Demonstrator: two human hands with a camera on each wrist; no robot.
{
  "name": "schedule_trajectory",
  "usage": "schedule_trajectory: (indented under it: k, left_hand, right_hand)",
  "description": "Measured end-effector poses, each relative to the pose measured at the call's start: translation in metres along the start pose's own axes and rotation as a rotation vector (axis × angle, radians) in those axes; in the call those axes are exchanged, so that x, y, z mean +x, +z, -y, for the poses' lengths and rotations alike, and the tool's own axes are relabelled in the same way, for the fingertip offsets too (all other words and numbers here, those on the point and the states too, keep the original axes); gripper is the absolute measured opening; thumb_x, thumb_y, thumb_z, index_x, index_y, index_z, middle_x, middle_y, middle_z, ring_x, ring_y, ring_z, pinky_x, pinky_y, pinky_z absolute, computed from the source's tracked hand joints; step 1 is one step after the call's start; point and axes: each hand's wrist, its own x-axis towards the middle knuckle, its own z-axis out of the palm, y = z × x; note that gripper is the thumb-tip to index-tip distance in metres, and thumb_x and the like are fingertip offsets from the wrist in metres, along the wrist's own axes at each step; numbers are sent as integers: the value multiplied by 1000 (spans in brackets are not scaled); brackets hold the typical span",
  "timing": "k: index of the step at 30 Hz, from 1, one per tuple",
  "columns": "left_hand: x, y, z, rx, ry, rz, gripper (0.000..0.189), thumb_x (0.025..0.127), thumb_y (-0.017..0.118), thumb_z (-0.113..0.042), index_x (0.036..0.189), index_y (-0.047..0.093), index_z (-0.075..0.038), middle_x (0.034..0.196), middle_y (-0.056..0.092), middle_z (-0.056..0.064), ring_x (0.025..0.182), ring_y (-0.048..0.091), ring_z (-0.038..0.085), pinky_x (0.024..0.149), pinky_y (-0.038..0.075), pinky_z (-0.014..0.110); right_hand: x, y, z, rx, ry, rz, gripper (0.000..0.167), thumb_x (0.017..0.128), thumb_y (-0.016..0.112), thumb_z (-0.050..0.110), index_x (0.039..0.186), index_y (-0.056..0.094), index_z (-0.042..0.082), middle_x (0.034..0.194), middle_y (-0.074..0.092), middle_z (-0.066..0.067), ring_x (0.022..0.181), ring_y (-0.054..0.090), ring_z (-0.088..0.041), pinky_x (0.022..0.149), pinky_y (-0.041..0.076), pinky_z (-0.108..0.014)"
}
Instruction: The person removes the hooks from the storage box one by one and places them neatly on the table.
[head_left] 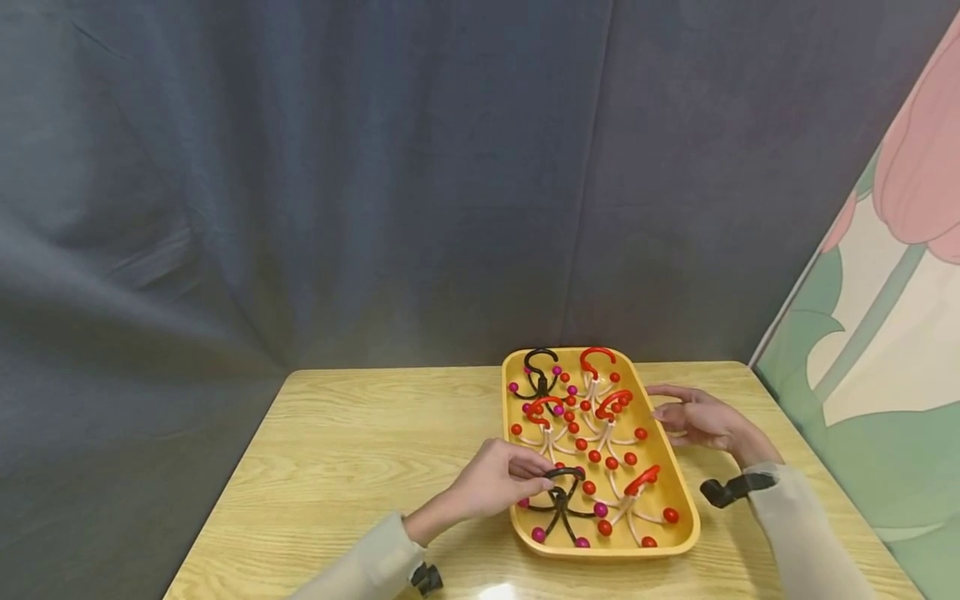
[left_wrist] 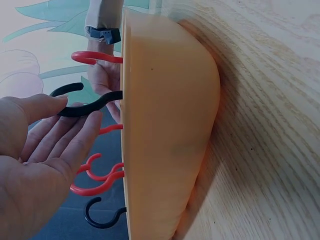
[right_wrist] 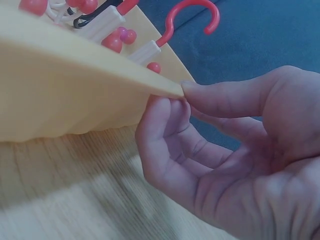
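Note:
A yellow tray (head_left: 684, 546) stands on the table, holding several hanging hooks with splayed, ball-tipped arms. My left hand (head_left: 501, 482) is over the tray's near left side. Its thumb and fingers hold the curved top of a black hook (head_left: 561, 500), whose arms end in magenta balls; the left wrist view shows this black hook (left_wrist: 82, 107) between thumb and fingers. At the right side, my right hand (head_left: 701, 421) pinches the tray's rim, thumb above and curled fingers below, as the right wrist view shows (right_wrist: 225, 135).
Beside the held hook lies a red-topped hook (head_left: 641, 482) with white arms and red balls. Other red hooks (head_left: 543, 408) and another black hook (head_left: 542, 383) lie farther back. A dark curtain (head_left: 420, 183) hangs behind the table (head_left: 337, 467); a flower-patterned panel (head_left: 885, 333) stands right.

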Motion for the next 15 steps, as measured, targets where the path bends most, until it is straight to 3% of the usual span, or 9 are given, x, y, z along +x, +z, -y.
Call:
schedule_trajectory:
  k: [15]
  left_hand:
    - [-1,5,2,-12,12,-42,17,92,81,-10,107,81,-3,99,83,11,82,76,2,77,61,16]
  right_hand:
    - [-1,0,0,7,2,3,61,107,60,14,161,35,6,118,75,-2,102,75,-18,87,66,-41]
